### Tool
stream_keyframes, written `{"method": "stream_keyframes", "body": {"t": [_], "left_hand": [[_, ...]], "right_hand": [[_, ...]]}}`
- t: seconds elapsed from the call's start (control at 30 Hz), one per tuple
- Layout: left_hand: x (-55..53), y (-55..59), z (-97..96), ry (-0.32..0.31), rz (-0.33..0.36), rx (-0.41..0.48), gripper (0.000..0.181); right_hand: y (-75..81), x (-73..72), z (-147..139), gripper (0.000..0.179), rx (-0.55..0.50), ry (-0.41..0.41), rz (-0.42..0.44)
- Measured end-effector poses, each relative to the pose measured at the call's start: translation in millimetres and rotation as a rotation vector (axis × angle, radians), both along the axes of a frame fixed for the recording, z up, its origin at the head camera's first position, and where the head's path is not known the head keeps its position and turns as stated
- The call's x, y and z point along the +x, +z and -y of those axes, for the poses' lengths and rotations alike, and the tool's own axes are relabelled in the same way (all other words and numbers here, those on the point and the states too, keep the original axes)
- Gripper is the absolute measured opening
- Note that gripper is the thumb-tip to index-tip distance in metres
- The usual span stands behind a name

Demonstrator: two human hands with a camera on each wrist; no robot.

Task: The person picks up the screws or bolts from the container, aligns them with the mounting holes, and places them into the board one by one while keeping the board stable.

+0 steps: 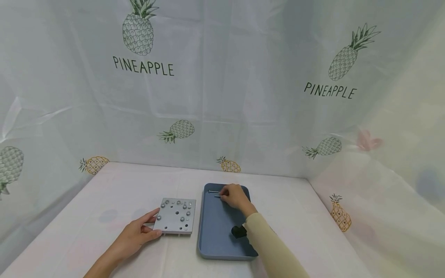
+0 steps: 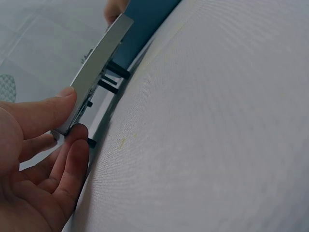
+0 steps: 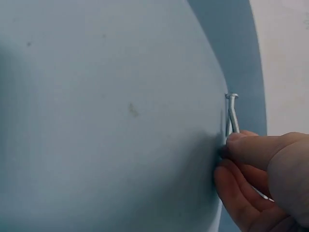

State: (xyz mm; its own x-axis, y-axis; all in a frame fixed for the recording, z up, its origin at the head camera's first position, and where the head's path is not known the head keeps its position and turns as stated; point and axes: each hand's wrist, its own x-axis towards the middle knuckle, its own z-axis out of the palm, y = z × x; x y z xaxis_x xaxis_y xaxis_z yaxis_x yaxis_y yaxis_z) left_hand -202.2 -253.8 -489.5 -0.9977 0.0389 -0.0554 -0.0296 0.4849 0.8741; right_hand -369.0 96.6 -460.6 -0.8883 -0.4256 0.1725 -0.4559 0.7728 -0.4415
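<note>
My left hand [image 1: 133,235] grips the left edge of a square silver metal plate [image 1: 172,222], thumb on one face and fingers curled beneath. Socket-head screws and holes dot the plate's top; in the left wrist view, dark screw ends [image 2: 108,86] stick out underneath. The plate is held slightly above the white cloth. My right hand [image 1: 234,196] is inside the blue-grey tray [image 1: 217,227] at its far end, thumb and fingertips pinching a thin silver screw [image 1: 217,196]. Another long screw [image 1: 213,191] lies just beyond it. In the right wrist view, a screw's flat head [image 3: 232,95] shows past the thumb.
The tray's raised rim [image 1: 227,257] stands to the right of the plate. A black round-ended object [image 1: 238,231] shows by the right sleeve, above the tray. Pineapple-printed curtains [image 1: 229,96] close off the back and sides of the cloth-covered table [image 1: 132,189].
</note>
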Motion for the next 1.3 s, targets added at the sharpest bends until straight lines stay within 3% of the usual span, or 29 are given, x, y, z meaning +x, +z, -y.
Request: {"method": "stream_keyframes", "body": {"t": [1.3], "left_hand": [[0.2,-0.2,-1.2,0.019,0.021,0.0,0.088]], "right_hand": [[6.1,11.3,-7.4,0.013,-0.184,0.172,-0.059]]}}
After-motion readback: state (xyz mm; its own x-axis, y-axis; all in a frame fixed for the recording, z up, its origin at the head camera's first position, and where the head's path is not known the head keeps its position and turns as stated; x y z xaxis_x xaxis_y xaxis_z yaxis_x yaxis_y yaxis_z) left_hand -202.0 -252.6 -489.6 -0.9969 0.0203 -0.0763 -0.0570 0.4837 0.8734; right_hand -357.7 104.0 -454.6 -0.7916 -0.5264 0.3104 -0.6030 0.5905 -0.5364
